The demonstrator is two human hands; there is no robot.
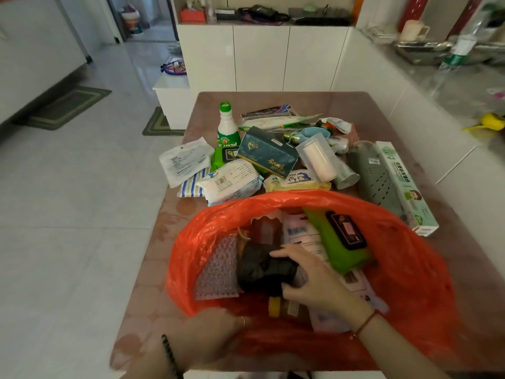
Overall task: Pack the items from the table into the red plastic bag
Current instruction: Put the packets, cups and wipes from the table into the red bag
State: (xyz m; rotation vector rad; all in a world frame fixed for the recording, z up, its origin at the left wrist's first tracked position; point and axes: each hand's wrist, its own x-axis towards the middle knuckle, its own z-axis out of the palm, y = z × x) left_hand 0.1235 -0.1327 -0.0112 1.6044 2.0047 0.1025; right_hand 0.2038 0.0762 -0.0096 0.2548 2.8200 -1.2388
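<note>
- Packing partly done — right hand [308,277] grips black roll [262,269] inside red bag [410,255]; left hand [210,332] holds its 7 o'clock rim.
- Pile [267,154] at 12 o'clock on tabletop [314,99] not yet packed.

Dim room: pale tiled floor [68,214] with 2 green mats [68,106], white cabinet [259,58] behind the brown bench [153,283], grey counter [451,86] at right.

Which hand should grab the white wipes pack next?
Likely right: the right hand holds the black roll inside the red bag, while the left hand holds its near rim open.
</note>
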